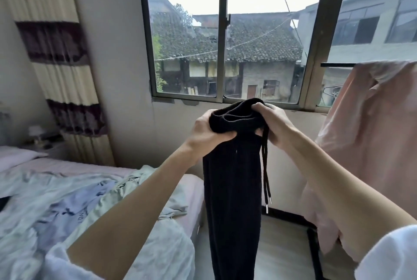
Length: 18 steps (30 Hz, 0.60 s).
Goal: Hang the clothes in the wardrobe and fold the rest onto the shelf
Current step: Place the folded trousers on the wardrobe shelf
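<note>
White sleeves (388,255) sit at the bottom corners, closest to the lens, and two bare forearms reach forward from them toward the window (225,38).

Largest in the room is the bed (191,187) on the left, its pale pink sheet smooth at the foot and heaped with rumpled laundry (74,203): soft light-blue and grey-green fabric, thin and creased, with dark print on one piece. Behind it a pleated curtain (63,72) hangs in cream and dark purple bands. On the right a pink garment (370,144), light and slightly sheer, is draped over a dark horizontal rail (336,65), with a wire hanger partly visible beside it.

Centre frame, black trousers (232,189) of a ribbed or knitted weave are held up in front of the sill and hang straight down in a long narrow column, apart from the bed. Their waistband is bunched into thick rolled folds between the hands. The left hand (203,130) clenches the left side of the waistband, fingers curled under the cloth. The right hand (274,123) grips the right side, thumb on top and fingers wrapped round it. A black drawstring (265,166), round cord with small metal tips, dangles loose from the waistband beneath the right hand.
</note>
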### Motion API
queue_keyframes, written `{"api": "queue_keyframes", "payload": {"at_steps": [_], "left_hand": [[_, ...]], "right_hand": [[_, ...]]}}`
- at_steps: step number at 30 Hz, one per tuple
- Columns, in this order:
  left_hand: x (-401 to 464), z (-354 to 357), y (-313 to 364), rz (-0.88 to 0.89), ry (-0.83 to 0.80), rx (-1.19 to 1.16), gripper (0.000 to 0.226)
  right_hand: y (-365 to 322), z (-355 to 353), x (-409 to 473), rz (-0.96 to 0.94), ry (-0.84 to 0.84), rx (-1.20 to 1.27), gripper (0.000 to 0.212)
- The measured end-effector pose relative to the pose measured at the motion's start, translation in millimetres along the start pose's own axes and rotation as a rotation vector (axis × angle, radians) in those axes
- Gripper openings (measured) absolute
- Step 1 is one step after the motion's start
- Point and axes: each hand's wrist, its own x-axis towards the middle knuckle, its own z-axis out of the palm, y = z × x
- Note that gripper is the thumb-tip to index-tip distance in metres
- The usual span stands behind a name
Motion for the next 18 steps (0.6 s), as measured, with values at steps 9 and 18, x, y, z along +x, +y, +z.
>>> {"api": "queue_keyframes", "payload": {"at_steps": [9,18], "left_hand": [[-42.7,-86.1,-9.2,-0.213,0.172,-0.060,0.029],[-133.8,-273.1,-86.9,-0.413,0.518,-0.091,0.023]], "right_hand": [[6.4,116.6,-5.4,0.026,-0.117,-0.023,0.022],[62.6,337.1,-57.5,0.183,-0.474,0.014,0.020]]}}
